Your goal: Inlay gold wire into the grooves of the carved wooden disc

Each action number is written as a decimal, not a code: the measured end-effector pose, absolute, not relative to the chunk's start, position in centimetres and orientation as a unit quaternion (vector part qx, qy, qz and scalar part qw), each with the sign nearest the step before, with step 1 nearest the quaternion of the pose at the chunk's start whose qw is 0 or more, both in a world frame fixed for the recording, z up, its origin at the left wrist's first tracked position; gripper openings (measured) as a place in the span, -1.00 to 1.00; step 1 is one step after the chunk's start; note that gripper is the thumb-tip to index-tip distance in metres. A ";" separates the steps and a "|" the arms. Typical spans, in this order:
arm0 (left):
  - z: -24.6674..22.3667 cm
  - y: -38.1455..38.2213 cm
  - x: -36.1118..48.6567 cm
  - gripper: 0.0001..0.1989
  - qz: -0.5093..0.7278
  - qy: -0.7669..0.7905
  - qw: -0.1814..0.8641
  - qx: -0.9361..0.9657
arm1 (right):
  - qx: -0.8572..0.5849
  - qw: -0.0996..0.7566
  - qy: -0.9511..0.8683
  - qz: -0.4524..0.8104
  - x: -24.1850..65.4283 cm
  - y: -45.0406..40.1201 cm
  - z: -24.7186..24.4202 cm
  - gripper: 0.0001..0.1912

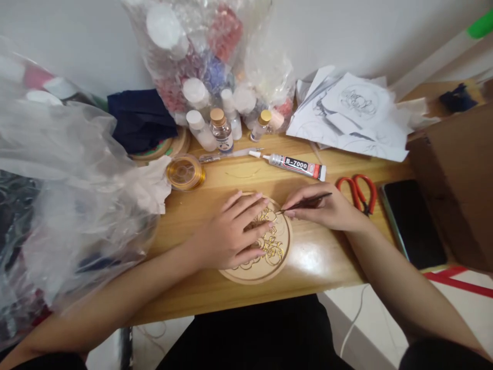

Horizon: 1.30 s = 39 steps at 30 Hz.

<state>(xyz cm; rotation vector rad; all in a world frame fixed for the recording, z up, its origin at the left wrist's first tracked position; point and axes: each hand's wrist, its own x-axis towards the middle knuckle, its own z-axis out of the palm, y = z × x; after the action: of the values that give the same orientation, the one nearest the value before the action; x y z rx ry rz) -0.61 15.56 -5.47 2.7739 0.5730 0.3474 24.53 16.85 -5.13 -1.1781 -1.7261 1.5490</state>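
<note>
A round wooden plaque [265, 273] with a raised rim lies on the table in front of me. Gold wire [272, 249] forms a curling pattern on its face. My left hand [234, 231] rests flat across the plaque's left part, fingers spread, hiding some of the pattern. With my right hand [321, 208] I pinch a pair of dark tweezers [308, 201]. Their tips meet the upper right of the plaque, by the wire; whether they grip any wire is too small to tell.
Behind the plaque lie a B-7000 glue tube [296, 164], a spool of gold wire [186, 172] and small bottles [222, 132]. Red-handled pliers [360, 192], a phone [414, 223] and a cardboard box [454, 180] are at right. Plastic bags [88, 216] crowd the left; drawn papers [350, 115] lie behind.
</note>
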 end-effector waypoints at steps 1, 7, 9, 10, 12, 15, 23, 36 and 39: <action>-5.4 15.6 -0.6 -0.56 0.120 0.200 0.144 0.962 | -0.436 0.267 -0.640 0.573 24.5 16.8 -5.1 -0.87; -5.5 15.5 -0.6 -0.56 0.117 0.203 0.158 0.959 | -0.448 0.266 -0.641 0.563 24.4 16.8 -5.0 -0.88; -5.5 15.5 -0.7 -0.55 0.118 0.201 0.155 0.960 | -0.450 0.265 -0.642 0.562 24.3 16.8 -5.0 -0.89; -5.5 15.5 -0.7 -0.55 0.118 0.202 0.151 0.961 | -0.449 0.264 -0.643 0.562 24.3 16.8 -5.0 -0.89; -5.6 15.5 -0.7 -0.54 0.121 0.201 0.141 0.962 | -0.449 0.265 -0.644 0.560 24.3 16.8 -5.0 -0.89; -5.7 15.5 -0.6 -0.54 0.121 0.202 0.133 0.963 | -0.451 0.265 -0.644 0.558 24.3 16.8 -5.1 -0.89; -5.5 15.5 -0.5 -0.55 0.109 0.199 0.133 0.965 | -0.450 0.270 -0.644 0.557 24.2 16.7 -5.2 -0.89; -5.5 15.5 -0.5 -0.55 0.109 0.200 0.127 0.965 | -0.447 0.275 -0.637 0.565 24.2 16.7 -5.3 -0.86; -5.4 15.5 -0.5 -0.55 0.101 0.200 0.129 0.966 | -0.438 0.276 -0.637 0.571 24.4 16.7 -5.4 -0.86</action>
<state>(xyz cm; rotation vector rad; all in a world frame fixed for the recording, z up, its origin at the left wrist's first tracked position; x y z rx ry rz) -0.52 15.54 -5.39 2.8076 0.5818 0.2932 24.35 16.69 -5.36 -1.1780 -1.7125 1.5331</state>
